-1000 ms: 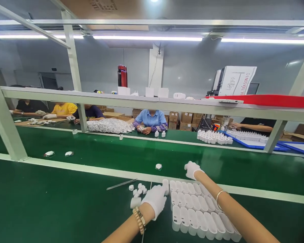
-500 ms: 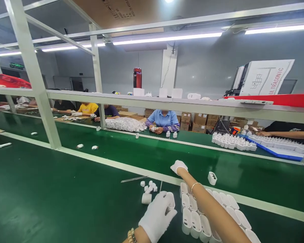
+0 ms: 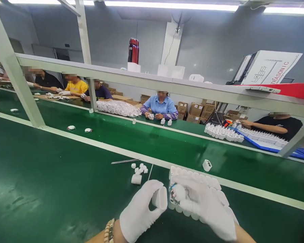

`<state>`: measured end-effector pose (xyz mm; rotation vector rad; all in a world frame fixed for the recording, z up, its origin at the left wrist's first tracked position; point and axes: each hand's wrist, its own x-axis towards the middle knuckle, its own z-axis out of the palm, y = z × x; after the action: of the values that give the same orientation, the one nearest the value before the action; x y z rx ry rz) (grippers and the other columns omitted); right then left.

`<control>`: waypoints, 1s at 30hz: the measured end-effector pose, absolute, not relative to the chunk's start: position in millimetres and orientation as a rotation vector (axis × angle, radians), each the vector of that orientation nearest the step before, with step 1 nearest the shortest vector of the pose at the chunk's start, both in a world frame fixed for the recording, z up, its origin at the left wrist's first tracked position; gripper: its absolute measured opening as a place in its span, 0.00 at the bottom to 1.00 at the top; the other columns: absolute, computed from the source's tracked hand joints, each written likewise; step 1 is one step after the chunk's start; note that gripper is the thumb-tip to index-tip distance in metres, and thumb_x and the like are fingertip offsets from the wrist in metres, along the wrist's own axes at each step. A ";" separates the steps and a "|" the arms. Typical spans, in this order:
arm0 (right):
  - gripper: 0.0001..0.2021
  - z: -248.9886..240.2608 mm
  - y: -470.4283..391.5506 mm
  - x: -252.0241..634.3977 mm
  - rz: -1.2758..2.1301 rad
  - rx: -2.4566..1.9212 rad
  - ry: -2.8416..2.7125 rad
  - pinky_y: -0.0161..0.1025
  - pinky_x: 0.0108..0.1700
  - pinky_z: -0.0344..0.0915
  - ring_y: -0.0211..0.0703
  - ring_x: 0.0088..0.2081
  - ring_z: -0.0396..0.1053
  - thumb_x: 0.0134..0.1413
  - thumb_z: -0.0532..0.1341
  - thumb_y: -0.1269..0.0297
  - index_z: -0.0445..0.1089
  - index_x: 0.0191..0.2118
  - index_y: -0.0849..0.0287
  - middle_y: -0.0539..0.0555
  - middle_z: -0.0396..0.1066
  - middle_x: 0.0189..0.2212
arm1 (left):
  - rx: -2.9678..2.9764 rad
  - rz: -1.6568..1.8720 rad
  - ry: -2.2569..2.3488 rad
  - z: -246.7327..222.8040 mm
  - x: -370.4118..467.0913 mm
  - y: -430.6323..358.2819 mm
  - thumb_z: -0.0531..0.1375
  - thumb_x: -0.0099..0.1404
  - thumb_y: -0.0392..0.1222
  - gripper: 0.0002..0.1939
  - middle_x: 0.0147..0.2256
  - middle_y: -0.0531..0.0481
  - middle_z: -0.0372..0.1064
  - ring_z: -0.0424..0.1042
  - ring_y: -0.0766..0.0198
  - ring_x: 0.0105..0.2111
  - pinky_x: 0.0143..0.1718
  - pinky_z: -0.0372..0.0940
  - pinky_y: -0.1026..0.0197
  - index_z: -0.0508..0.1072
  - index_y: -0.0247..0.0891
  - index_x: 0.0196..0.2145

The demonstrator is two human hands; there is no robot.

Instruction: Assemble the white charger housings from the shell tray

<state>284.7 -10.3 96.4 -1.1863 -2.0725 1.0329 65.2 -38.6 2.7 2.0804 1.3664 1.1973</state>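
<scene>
In a white glove, my left hand point(image 3: 138, 212) is closed around a white plastic housing point(image 3: 160, 198), its open end facing right. My gloved right hand point(image 3: 209, 204) pinches a small white part with a circuit board point(image 3: 178, 192) showing colored bits, close to the housing's opening but apart from it. Motion blurs that part somewhat. Beneath and behind my right hand stand rows of similar white housings point(image 3: 216, 183), partly covered by it. Left of them lie several small white caps point(image 3: 141, 168) and a single white housing on its side point(image 3: 136, 179).
A thin metal tool point(image 3: 125, 161) lies near the pale strip point(image 3: 103, 145). On the green belt beyond are a white housing point(image 3: 207, 165) and two white board parts point(image 3: 71, 128). A shelf rail point(image 3: 152, 76) crosses ahead. Co-workers sit opposite, one in a blue shirt point(image 3: 160, 105).
My right hand has come back from the belt and now holds the white circuit board part beside my left hand. The left-hand housing has turned its opening rightward. The view has tilted down.
</scene>
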 end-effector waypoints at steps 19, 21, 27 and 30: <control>0.19 44.7 -37.0 275.6 0.251 -0.759 -2.147 0.36 0.43 0.76 0.44 0.42 0.75 0.55 0.67 0.54 0.63 0.50 0.48 0.52 0.73 0.41 | 2.276 1.262 1.157 22.9 66.5 -57.6 0.65 0.61 0.30 0.22 0.42 0.53 0.71 0.72 0.63 0.41 0.44 0.70 0.63 0.63 0.47 0.48; 0.15 45.9 -38.4 272.6 0.244 -0.767 -2.163 0.36 0.39 0.76 0.43 0.39 0.75 0.59 0.63 0.50 0.66 0.47 0.49 0.52 0.73 0.39 | 2.277 1.268 1.135 22.7 67.0 -57.7 0.66 0.61 0.30 0.23 0.41 0.53 0.70 0.72 0.64 0.39 0.43 0.69 0.63 0.63 0.47 0.47; 0.19 38.9 -41.3 274.3 0.131 -0.893 -2.313 0.40 0.35 0.77 0.47 0.37 0.76 0.64 0.52 0.43 0.71 0.40 0.53 0.57 0.74 0.40 | 2.319 1.292 1.131 19.7 67.6 -56.6 0.65 0.59 0.28 0.26 0.42 0.51 0.70 0.71 0.62 0.40 0.43 0.69 0.60 0.61 0.46 0.51; 0.22 37.3 -40.8 273.8 -0.006 -0.901 -2.329 0.40 0.32 0.77 0.46 0.35 0.76 0.67 0.47 0.45 0.70 0.39 0.54 0.57 0.74 0.38 | 2.304 1.265 1.143 19.8 67.1 -56.4 0.65 0.58 0.26 0.26 0.41 0.52 0.70 0.71 0.63 0.39 0.42 0.69 0.61 0.62 0.46 0.49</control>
<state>273.8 -40.8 37.3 -0.9010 -2.3292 -0.0056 67.1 -56.4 19.8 2.3041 1.1426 1.2649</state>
